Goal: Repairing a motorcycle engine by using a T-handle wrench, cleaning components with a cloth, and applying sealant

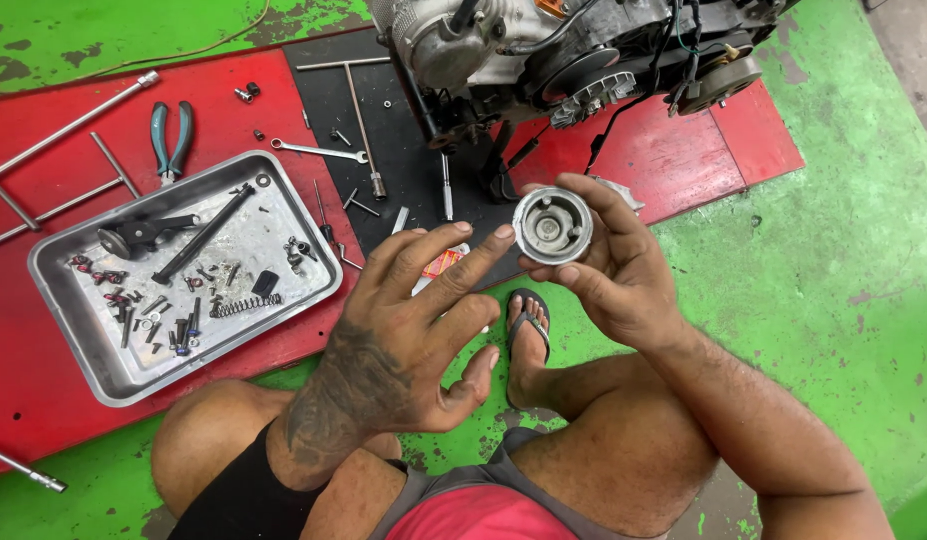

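My right hand (609,265) holds a round grey metal engine part (552,225), cup-shaped with a hub in its middle, gripped at the rim between thumb and fingers. My left hand (409,320) is spread open just left of it, and the tip of its forefinger touches the part's rim. Both hands hover above my knees and a sandalled foot (527,335). A small motorcycle engine (574,55) stands at the top on a black mat (404,150).
A metal tray (94,350) at left holds bolts, a spring and small parts. Pliers (171,140), a spanner (319,152), T-handle wrenches (362,110) and long bars (54,165) lie on the red board. The floor is green.
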